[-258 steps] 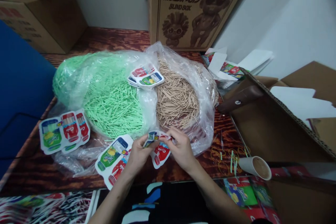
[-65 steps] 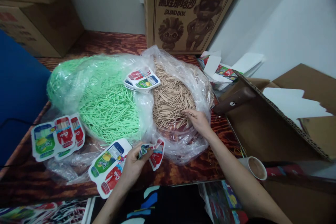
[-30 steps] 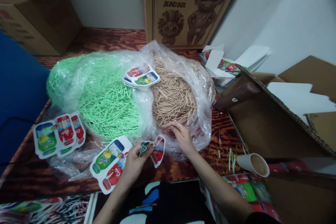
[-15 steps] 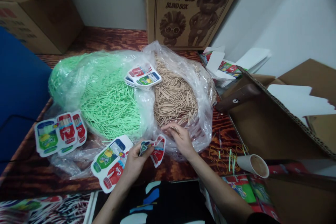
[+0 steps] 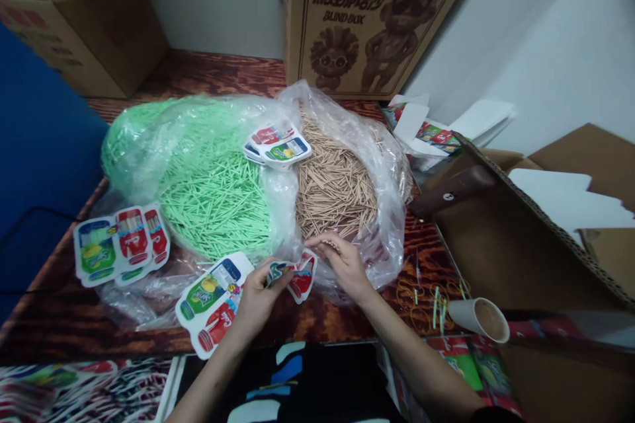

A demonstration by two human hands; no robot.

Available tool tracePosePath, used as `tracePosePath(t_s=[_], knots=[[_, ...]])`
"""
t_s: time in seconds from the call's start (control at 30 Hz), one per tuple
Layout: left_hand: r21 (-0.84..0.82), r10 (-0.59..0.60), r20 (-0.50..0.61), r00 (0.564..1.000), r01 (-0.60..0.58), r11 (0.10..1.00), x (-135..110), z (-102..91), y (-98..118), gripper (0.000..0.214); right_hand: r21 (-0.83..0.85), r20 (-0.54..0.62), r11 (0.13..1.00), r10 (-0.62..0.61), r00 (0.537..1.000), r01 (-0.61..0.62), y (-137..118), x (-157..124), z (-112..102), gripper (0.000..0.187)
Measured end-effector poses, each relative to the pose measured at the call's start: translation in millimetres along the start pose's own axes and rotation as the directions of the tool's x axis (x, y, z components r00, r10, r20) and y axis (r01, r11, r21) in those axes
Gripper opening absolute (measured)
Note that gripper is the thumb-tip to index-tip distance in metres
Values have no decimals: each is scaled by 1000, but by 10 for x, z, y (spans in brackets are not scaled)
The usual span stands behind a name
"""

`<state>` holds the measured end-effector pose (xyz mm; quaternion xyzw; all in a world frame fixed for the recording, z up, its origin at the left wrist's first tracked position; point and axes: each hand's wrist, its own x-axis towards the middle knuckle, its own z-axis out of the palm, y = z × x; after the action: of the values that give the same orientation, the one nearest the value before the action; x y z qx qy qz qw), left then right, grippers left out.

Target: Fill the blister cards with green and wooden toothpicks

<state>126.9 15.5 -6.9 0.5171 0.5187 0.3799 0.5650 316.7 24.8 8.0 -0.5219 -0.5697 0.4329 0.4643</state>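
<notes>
My left hand (image 5: 260, 294) is closed on a bent printed card (image 5: 303, 277) with a red cola jar picture. Beneath that wrist lies a flat stack of similar cards (image 5: 211, 294), with green and red jars. My right hand (image 5: 346, 269) has its fingers curled around a few short brown sticks, at the near edge of an open plastic bag (image 5: 389, 238). Many brown sticks (image 5: 335, 185) fill this bag. To its left, bright green sticks (image 5: 218, 208) spill in another clear bag (image 5: 193, 112).
More cards lie between the bags (image 5: 280, 143) and at the left (image 5: 96, 251). A paper cup (image 5: 479, 318) lies tipped beside rubber bands (image 5: 414, 307) at the right. An open carton (image 5: 496, 244) stands beyond it; a large printed box (image 5: 370, 33) stands at the back.
The whole view has shifted slightly. Both hands keep nearly the same pose, and the card in my left hand looks a little more bent.
</notes>
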Motion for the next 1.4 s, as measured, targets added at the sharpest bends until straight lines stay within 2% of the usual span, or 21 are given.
tracePosePath(t_s=[0.07,0.13,0.23,0.3,0.37,0.5,0.67,0.77,0.83,0.93,1.1,1.17,1.27,1.33,1.4], knots=[[-8,6,5,1000,-6,1000,24,-2,12,18,59,6,998,37,999,-37,-61,42,-13,21],[-9,14,20,1000,-14,1000,46,-3,22,18,218,10,970,105,994,-105,-131,113,-34,19],[-13,7,47,999,-6,1000,66,3,28,20,522,81,820,228,970,-236,-227,245,-70,16],[-28,-13,51,999,14,1000,69,16,26,21,629,156,715,266,951,-303,-273,319,-81,15],[-50,-30,48,998,32,998,68,32,21,20,654,212,670,282,936,-350,-298,363,-73,14],[-104,-62,56,996,68,992,64,56,-4,18,646,270,643,311,911,-411,-302,372,-33,12],[-217,-147,63,987,157,963,55,80,-14,16,720,242,571,328,913,-396,-315,380,-24,6],[-281,-186,68,980,198,939,45,95,-3,19,733,236,560,320,917,-385,-354,383,-22,7],[-307,-192,81,978,207,929,44,100,-10,20,697,270,589,314,910,-410,-379,364,-6,11],[-301,-166,90,982,186,935,56,96,-52,20,589,312,684,297,902,-429,-397,309,27,14],[-202,-48,31,998,53,978,94,69,-96,17,340,421,856,232,877,-390,-431,215,23,14],[-159,25,-2,1000,-25,987,109,49,-78,16,257,413,916,184,892,-308,-477,176,-5,20],[-96,112,-23,993,-114,989,129,15,-29,16,139,262,983,80,962,-120,-557,102,-47,32],[-72,151,-31,988,-153,986,141,1,3,16,-7,183,1000,-15,983,17,-580,51,-56,27],[-69,175,-43,984,-177,982,150,-2,24,16,-182,187,973,-104,977,138,-564,6,-44,20]])
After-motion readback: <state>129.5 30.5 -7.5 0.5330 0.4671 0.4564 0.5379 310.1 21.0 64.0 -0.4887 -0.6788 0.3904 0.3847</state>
